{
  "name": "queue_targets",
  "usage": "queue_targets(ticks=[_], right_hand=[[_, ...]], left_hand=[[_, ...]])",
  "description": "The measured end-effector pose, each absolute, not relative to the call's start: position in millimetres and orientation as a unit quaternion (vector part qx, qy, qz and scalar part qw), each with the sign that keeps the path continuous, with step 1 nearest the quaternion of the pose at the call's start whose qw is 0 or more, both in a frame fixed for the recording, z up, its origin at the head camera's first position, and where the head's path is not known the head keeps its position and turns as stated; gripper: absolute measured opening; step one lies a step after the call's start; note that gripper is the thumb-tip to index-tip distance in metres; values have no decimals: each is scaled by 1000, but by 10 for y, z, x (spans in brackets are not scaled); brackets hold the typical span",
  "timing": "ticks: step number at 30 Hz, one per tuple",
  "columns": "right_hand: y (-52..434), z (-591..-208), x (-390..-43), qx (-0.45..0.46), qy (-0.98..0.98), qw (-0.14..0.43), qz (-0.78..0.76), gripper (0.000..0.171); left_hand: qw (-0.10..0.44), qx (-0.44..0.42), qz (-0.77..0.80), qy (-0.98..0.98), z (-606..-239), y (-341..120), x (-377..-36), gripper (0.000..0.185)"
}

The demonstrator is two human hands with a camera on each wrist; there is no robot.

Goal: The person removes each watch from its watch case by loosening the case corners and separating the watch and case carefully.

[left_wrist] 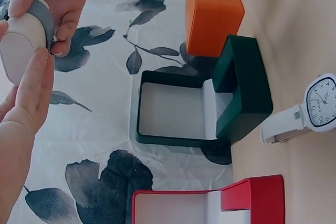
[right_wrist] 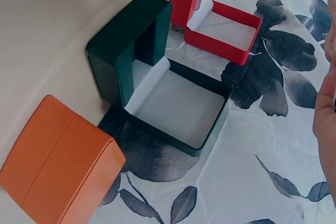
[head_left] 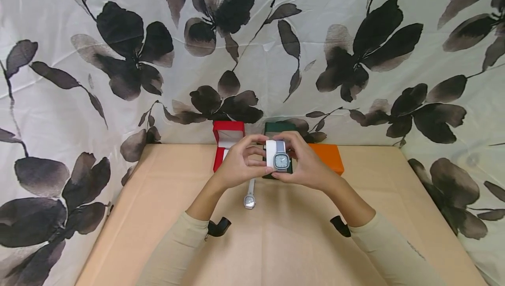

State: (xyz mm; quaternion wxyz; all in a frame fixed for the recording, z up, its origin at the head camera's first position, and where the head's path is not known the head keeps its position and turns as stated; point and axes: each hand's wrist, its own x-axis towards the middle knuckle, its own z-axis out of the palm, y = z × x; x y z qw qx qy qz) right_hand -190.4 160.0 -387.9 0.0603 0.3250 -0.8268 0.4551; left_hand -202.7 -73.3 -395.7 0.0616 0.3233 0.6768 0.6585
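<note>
Watch [head_left: 281,160] on white cushion [head_left: 271,153] pinched between left hand [head_left: 239,163] and right hand [head_left: 305,163], above open green box [left_wrist: 210,109]

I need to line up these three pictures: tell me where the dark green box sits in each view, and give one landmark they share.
Head: the dark green box stands centre, at the table's back edge, mostly hidden behind the hands.
Left wrist: right of centre, lying open.
Right wrist: centre-left, open, pale lining showing.
Shared landmark: the closed orange box right beside it.
</note>
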Motion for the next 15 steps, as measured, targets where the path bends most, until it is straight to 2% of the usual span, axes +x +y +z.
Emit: queue_targets(ticks=[15], right_hand=[[1592, -3935, -1864, 334, -806, 55, 486, 83]], left_hand=[[60, 334, 656, 674, -3968, -780, -1999, 67]])
